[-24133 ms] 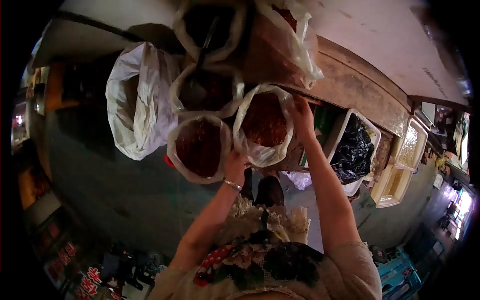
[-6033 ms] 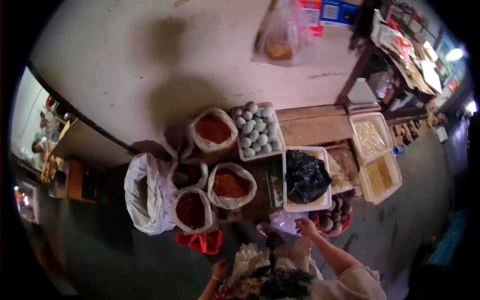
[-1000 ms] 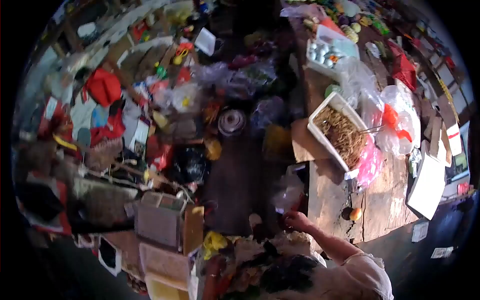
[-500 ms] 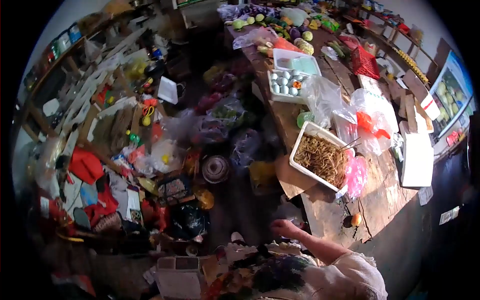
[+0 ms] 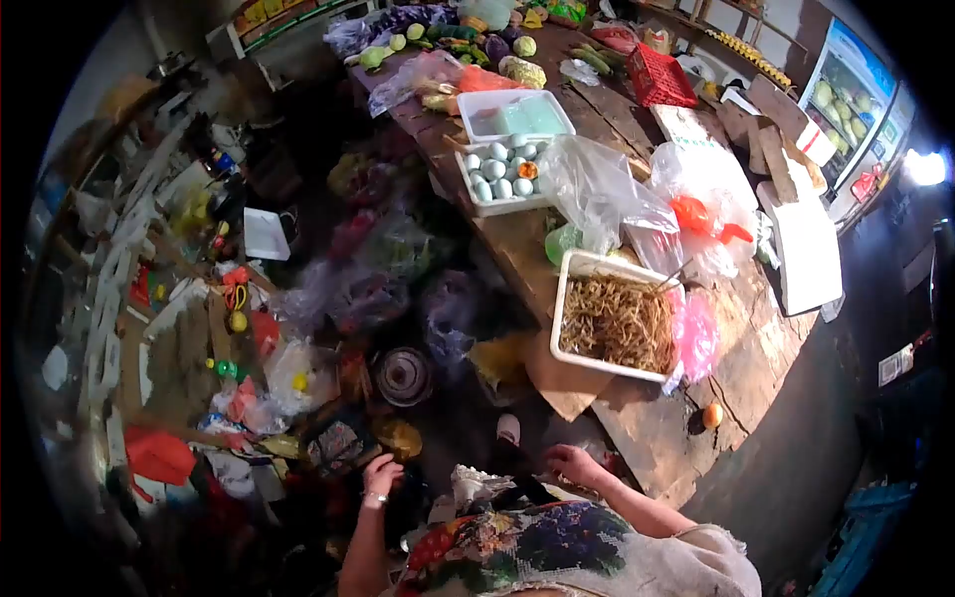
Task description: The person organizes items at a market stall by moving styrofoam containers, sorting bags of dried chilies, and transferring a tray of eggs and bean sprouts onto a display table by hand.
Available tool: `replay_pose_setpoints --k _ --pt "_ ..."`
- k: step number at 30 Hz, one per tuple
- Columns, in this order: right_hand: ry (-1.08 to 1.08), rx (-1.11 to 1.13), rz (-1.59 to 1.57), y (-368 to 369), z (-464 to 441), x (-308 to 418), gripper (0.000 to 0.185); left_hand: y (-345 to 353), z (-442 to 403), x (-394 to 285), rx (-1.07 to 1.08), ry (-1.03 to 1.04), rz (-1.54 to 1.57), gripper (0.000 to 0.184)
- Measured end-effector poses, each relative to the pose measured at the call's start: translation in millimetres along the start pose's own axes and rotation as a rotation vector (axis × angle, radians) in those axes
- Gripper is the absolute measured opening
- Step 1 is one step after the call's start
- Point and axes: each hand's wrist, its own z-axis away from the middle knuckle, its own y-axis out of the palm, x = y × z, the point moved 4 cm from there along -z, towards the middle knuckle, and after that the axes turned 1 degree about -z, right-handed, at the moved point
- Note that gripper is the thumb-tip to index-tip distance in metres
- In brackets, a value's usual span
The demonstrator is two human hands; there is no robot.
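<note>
My left hand [image 5: 381, 478], with a band at the wrist, hangs in the air with its fingers loosely apart and nothing in it. Nearest to it are a brown-yellow bag [image 5: 398, 438] and a dark tray-like thing [image 5: 336, 443] lower down. Beside the table's near left edge is my right hand [image 5: 574, 465], its fingers loosely bent and holding nothing I can see. Ahead of it, a white foam box [image 5: 557, 328] full of thin brown root-like strands [image 5: 617, 323] stands on the wooden table [image 5: 647, 428]. A round orange-red fruit or vegetable [image 5: 712, 416] lies near the front.
Pale eggs [image 5: 495, 169] fill another foam box, by clear plastic bags [image 5: 597, 189]. Vegetables [image 5: 522, 70] and a red basket [image 5: 662, 76] occupy the far table. Bags [image 5: 368, 298] and a round coiled object [image 5: 404, 376] crowd the floor at left. A glass-fronted fridge [image 5: 841, 104] stands right.
My left hand has come into view at lower left. The view has turned toward the right, so the table appears farther left. My right hand stays near the table's edge.
</note>
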Motion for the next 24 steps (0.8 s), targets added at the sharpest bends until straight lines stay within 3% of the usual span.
replay_pose_setpoints --k 1,2,5,7,11,13,18,24 --pt "-0.039 -0.038 0.074 -10.0 -9.6 12.4 0.024 29.8 -10.9 -31.3 0.024 -0.079 -0.004 0.027" --pt "0.089 -0.022 -0.117 -14.7 -19.3 13.2 0.024 55.8 -27.1 -46.4 0.104 -0.068 0.013 0.029" --pt "0.108 -0.053 -0.384 -29.0 -50.3 20.6 0.025 113.6 -58.2 -89.1 0.289 -0.021 -0.046 0.03" --pt "0.105 -0.078 -0.303 -45.8 -61.3 45.0 0.027 141.6 -80.1 -116.3 0.393 0.066 -0.08 0.03" --pt "-0.082 -0.151 -0.217 -63.4 -76.8 57.3 0.026 170.7 -108.4 -179.8 0.406 0.116 -0.08 0.029" --pt "0.055 -0.155 -0.377 -69.6 -76.0 64.4 0.024 180.4 -126.7 -205.7 0.396 0.072 -0.031 0.029" --pt "0.111 -0.204 -0.352 -68.1 -71.2 59.9 0.022 222.4 -189.0 -300.2 0.408 0.178 0.11 0.027" --pt "0.105 -0.348 -0.381 -48.5 -78.5 42.0 0.024 276.6 -265.4 -377.8 0.426 0.146 0.287 0.028"
